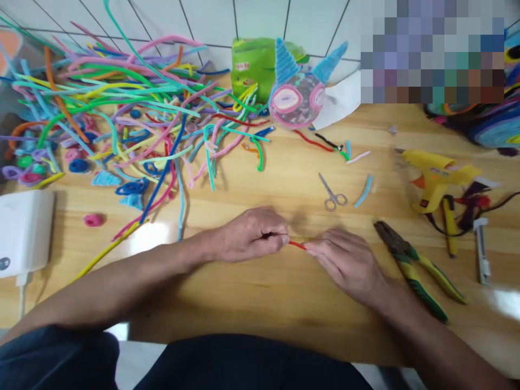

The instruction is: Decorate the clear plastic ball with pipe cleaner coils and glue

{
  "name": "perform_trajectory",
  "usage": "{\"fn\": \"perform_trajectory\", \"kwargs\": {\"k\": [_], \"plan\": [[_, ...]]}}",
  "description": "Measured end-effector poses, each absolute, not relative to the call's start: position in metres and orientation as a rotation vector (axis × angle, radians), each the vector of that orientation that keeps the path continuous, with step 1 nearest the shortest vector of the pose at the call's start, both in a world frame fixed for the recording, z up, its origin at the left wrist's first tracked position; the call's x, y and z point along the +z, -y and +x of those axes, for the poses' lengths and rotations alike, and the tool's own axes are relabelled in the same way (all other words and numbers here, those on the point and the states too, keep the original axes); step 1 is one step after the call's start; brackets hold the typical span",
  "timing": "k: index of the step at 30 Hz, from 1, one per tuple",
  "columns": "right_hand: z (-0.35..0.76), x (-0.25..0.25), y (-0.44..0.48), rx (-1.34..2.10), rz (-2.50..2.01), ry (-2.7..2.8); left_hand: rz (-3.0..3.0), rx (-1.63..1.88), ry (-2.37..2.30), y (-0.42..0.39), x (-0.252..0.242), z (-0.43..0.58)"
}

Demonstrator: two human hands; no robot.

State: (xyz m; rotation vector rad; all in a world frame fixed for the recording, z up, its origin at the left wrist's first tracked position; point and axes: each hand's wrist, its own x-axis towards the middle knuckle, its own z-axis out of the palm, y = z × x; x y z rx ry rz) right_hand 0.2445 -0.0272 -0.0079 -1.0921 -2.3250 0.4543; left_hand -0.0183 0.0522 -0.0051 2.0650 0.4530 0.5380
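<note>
My left hand (252,234) and my right hand (347,261) meet over the middle of the wooden table (264,292). Both pinch the ends of a short red pipe cleaner piece (297,245), only a small length of which shows between the fingertips. Fingers of both hands are closed on it. Small scissors (332,193) lie just beyond the hands. Green and yellow pliers (414,268) rest right of my right hand.
A big heap of coloured pipe cleaners (122,119) covers the table's far left. A pipe cleaner animal face (298,95) stands at the back by a green bag (254,67). A yellow glue gun (436,179) lies at right. A white box (24,230) sits at the left edge.
</note>
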Motion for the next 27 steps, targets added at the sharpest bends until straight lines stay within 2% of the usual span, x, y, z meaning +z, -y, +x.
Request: {"fn": "perform_trajectory", "kwargs": {"k": [9,27], "plan": [[0.238,-0.018,0.027,0.446,-1.109,2.237,2.183,0.698,-0.452,-0.045,-0.02,-0.015],[0.239,-0.019,0.035,0.578,-0.943,2.213,2.196,0.617,-0.625,-0.043,-0.012,-0.021]]}}
